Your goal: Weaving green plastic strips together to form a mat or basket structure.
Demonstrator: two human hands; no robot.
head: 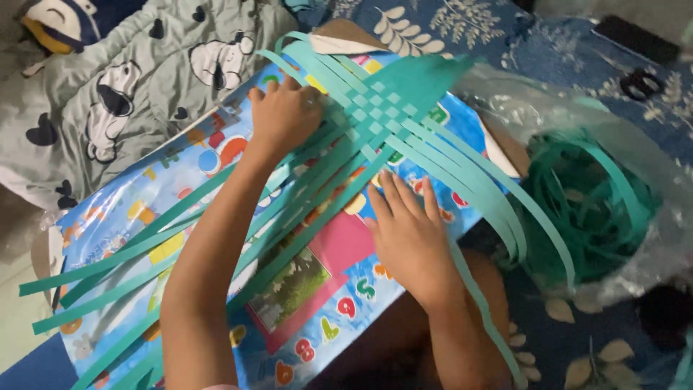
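While both hands press flat on it, the woven mat of teal strips lies on a colourful printed board that serves as the work surface. On the side of the weave nearer the grey patterned blanket, the left hand lies palm down, fingers spread over the strips, grasping nothing. Just below the weave, the right hand rests flat with fingers extended and touching the strip ends, also released. Long loose strip tails fan out from the weave across the board. Beyond the weave's far side from the blanket, a clear plastic bag holds a coiled bundle of teal strips.
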